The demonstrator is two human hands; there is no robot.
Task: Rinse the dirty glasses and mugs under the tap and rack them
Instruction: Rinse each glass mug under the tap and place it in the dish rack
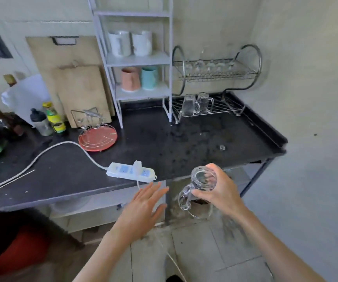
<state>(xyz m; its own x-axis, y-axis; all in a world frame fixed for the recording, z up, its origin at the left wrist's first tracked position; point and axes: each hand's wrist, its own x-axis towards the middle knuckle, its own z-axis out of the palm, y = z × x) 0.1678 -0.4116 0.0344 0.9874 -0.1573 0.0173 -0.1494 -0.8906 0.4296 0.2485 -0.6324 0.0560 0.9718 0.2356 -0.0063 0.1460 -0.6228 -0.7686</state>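
My right hand point(223, 190) grips a clear glass mug point(199, 190) by its body, in front of the counter's edge, its mouth turned toward me and its handle to the left. My left hand point(143, 206) hovers flat beside it, fingers straight, holding nothing. A two-tier metal dish rack point(217, 107) stands at the back right of the counter. Two clear glass mugs point(196, 104) sit upside down on its lower tier, and several glasses point(208, 65) stand on the upper tier. No tap is in view.
The black counter point(164, 143) is wet near the rack. A white power strip point(131, 171) with its cable lies at the front edge. A white shelf point(137, 58) holds white, pink and teal mugs. Cutting boards, bottles and a red tray point(97, 138) are at the left.
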